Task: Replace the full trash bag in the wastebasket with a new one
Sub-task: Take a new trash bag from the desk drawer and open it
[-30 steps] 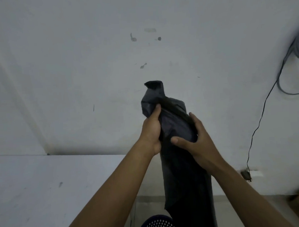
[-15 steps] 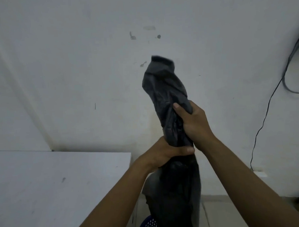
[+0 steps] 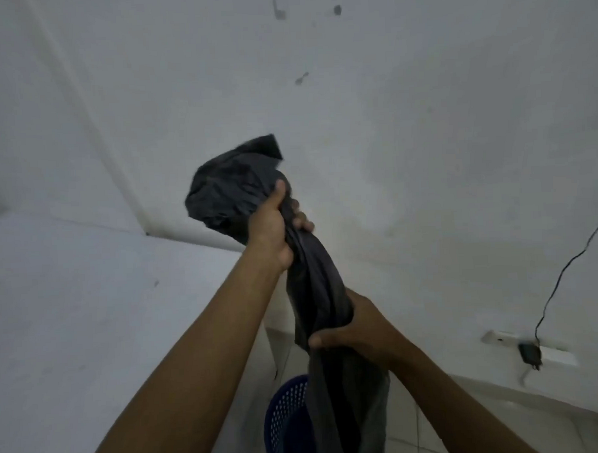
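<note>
right hand (image 3: pixel 357 330): gripping the trash bag (image 3: pixel 313 280) mid-length, lower centre of the frame.
left hand (image 3: pixel 274 234): clutching the bag higher, at centre, under its bunched top.
wastebasket (image 3: pixel 282 419): sitting at bottom centre, bag hanging over it.

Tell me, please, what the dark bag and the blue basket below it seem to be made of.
The bag looks like thin plastic film, dark grey, faintly shiny: it crumples into fine creases where gripped. The basket seems moulded blue plastic, its wall pierced with regular small holes.
</note>
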